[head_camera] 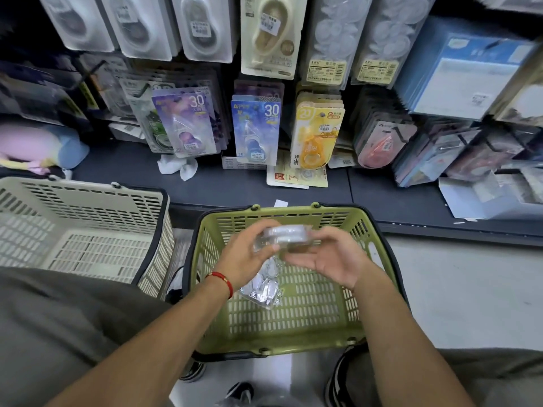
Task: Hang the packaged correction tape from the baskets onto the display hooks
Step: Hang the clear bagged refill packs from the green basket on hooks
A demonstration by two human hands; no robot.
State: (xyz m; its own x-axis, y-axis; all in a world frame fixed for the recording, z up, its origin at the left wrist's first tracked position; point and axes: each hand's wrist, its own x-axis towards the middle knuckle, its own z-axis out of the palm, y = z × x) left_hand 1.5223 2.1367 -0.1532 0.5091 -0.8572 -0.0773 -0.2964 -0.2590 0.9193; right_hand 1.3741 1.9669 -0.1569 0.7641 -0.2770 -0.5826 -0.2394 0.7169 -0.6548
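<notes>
Over the green basket [293, 333], both my hands hold a small stack of clear packaged correction tape [286, 235], seen edge-on and blurred. My left hand [249, 254] grips its left end, thumb on top. My right hand [326, 257] cups the right end from below, palm up, fingers curled at the pack. A crumpled clear package [264, 286] lies on the basket floor under my hands. Display hooks on the wall ahead carry hanging packs: purple [183, 121], blue [255, 127], yellow [317, 133].
A beige basket [88, 230] stands to the left, touching the green one. A dark shelf ledge [205, 183] runs below the hooks, with a crumpled white paper [179, 167] and loose cards [293, 177] on it. My knees flank the green basket.
</notes>
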